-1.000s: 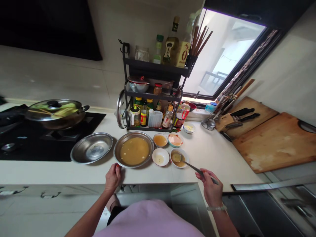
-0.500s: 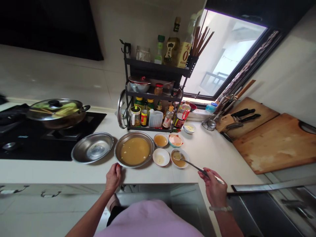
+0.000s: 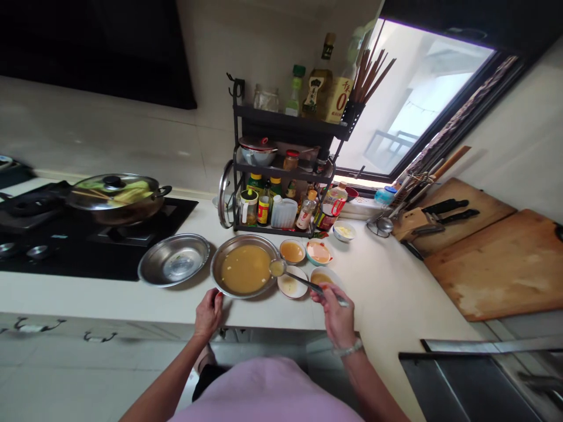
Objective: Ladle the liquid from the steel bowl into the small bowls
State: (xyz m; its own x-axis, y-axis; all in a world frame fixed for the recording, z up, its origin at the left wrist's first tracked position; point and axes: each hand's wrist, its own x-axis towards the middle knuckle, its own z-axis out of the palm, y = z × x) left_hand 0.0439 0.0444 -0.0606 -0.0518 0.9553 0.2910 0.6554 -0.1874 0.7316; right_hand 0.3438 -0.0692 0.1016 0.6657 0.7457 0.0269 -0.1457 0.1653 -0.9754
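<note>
My left hand (image 3: 209, 312) grips the near rim of a steel pan (image 3: 219, 280) filled with yellow-brown liquid. My right hand (image 3: 336, 310) is closed on a long metal spoon (image 3: 303, 282). The spoon's bowl carries liquid and hangs at the pan's right rim. Beside the pan lie a small white bowl (image 3: 292, 285) with a little pale liquid and a white bowl of brown sauce (image 3: 324, 276), partly hidden by my right hand. Behind them are an orange sauce bowl (image 3: 292, 251) and a teal-rimmed bowl (image 3: 319, 252).
An empty steel basin (image 3: 173, 266) sits left of the pan. A lidded wok (image 3: 115, 197) rests on the black hob. A black spice rack (image 3: 281, 170) with bottles stands behind. Wooden cutting boards (image 3: 497, 264) and a knife block (image 3: 417, 223) lie right; a sink (image 3: 475, 381) is near right.
My right hand lifted the spoon out of the brown sauce bowl and carried it left to the pan's rim. The view shifted slightly. My left hand stayed on the pan.
</note>
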